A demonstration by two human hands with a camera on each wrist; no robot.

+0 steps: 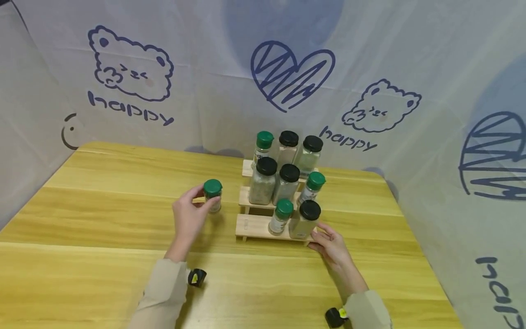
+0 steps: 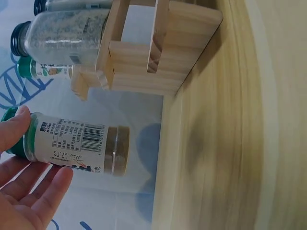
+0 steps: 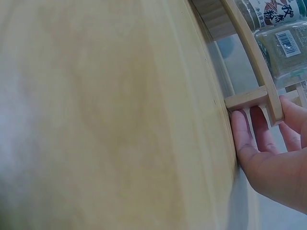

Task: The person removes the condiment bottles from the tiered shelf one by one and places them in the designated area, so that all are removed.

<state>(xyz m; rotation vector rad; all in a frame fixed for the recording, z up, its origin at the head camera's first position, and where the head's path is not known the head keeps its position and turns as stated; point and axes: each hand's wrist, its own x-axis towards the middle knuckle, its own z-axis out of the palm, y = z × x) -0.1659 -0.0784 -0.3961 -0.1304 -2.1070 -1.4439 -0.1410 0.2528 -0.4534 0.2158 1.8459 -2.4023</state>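
My left hand (image 1: 190,214) pinches a green-capped spice jar (image 1: 213,196) by its cap end, left of the rack. In the left wrist view the jar (image 2: 76,143) hangs clear of the tabletop, its label with a barcode and brown contents at the base visible. My right hand (image 1: 334,249) holds the front right corner of a three-step wooden spice rack (image 1: 255,226). Seen from the right wrist, the thumb lies at the shelf end (image 3: 274,108) and the fingers curl beneath. On the bottom step stand a green-capped jar (image 1: 281,217) and a black-capped jar (image 1: 305,219).
Two black-capped jars (image 1: 263,183) and a green-capped jar (image 1: 311,188) occupy the middle step. The top step carries another green-capped jar (image 1: 263,144) and two black-capped ones (image 1: 308,155). A printed cloth (image 1: 213,100) hangs behind the wooden table (image 1: 102,205).
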